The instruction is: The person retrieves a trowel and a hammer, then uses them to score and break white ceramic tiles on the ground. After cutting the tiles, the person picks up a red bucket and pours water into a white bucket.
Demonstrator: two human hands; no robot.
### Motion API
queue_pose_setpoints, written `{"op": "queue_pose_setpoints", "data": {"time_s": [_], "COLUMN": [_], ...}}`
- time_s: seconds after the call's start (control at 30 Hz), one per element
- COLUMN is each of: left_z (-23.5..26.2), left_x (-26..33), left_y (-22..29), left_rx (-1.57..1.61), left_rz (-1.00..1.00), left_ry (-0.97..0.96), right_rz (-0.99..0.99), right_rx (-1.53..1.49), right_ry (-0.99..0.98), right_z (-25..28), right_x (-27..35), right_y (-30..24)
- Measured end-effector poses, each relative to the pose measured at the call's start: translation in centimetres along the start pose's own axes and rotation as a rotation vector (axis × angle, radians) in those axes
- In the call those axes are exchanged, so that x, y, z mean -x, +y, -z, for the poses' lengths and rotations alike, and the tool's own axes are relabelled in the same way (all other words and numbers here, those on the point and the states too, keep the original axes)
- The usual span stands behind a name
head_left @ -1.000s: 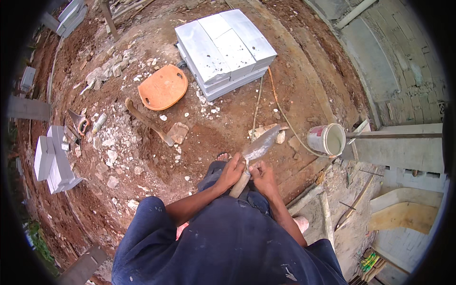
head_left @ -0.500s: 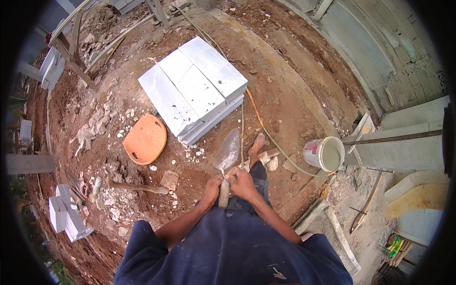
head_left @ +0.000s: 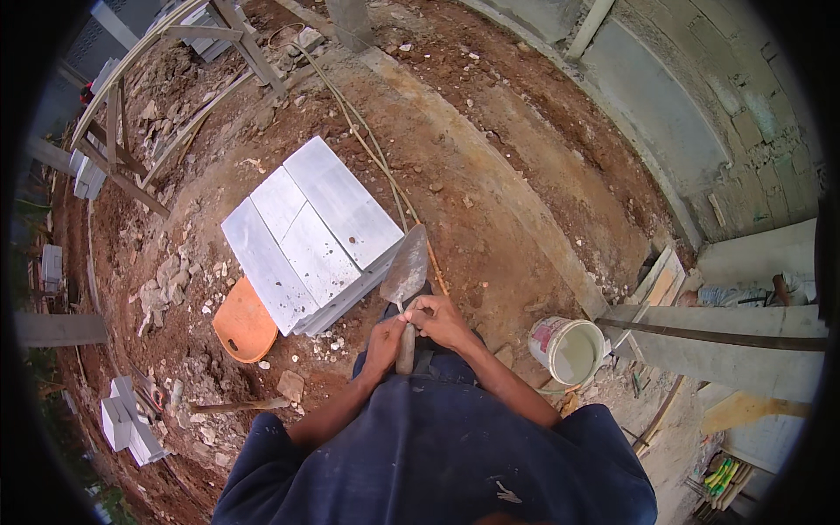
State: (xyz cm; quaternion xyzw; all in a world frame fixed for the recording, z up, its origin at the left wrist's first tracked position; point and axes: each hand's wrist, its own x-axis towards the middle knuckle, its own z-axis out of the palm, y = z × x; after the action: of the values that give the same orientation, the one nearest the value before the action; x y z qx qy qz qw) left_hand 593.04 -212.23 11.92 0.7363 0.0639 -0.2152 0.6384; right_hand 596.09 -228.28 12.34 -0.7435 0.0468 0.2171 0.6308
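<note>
A brick trowel (head_left: pixel 408 269) with a grey-smeared metal blade points away from me, held in front of my waist. My left hand (head_left: pixel 382 344) is closed at the left side of its wooden handle. The fingers of my right hand (head_left: pixel 440 321) pinch together at the neck between blade and handle. Just ahead and to the left stands a stack of pale grey blocks (head_left: pixel 302 223), its top spotted with dark specks. Beside the stack lies an orange rounded board with slots (head_left: pixel 243 325), partly hidden by the blocks.
A white bucket (head_left: pixel 544 339) with greyish contents stands at right. A hose (head_left: pixel 360 136) crosses the dirt beyond the stack. At left are a wooden tool handle (head_left: pixel 236 407), rubble (head_left: pixel 168 284) and more blocks (head_left: pixel 129 424). Part of another person (head_left: pixel 781 289) shows far right.
My view has shifted forward; the block stack now sits nearer and lower, and the bucket is closer. Both hands stay on the trowel, with the right fingers drawn closer together at its neck.
</note>
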Motion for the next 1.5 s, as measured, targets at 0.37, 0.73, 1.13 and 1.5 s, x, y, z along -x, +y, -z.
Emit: {"op": "queue_pose_setpoints", "data": {"time_s": [0.37, 0.73, 1.13, 1.5], "left_z": [-4.5, -6.2, 1.3, 15.5], "left_x": [-19.8, -46.6, -61.8, -83.1], "left_y": [5.9, 10.9, 15.9, 24.1], "left_rx": [0.445, 0.508, 0.48, 0.288], "left_rz": [0.3, 0.216, 0.099, -0.094], "left_ry": [-0.36, -0.277, 0.468, 0.874], "right_rz": [-0.191, 0.046, 0.212, 0.085], "right_rx": [-0.398, 0.057, 0.218, 0.14], "right_ry": [0.153, 0.207, -0.208, -0.568], "right_z": [13.0, 26.1, 24.5, 19.8], "right_x": [-12.6, -37.1, -63.7, -91.6], "right_y": [-0.5, -6.3, -10.0, -25.1]}}
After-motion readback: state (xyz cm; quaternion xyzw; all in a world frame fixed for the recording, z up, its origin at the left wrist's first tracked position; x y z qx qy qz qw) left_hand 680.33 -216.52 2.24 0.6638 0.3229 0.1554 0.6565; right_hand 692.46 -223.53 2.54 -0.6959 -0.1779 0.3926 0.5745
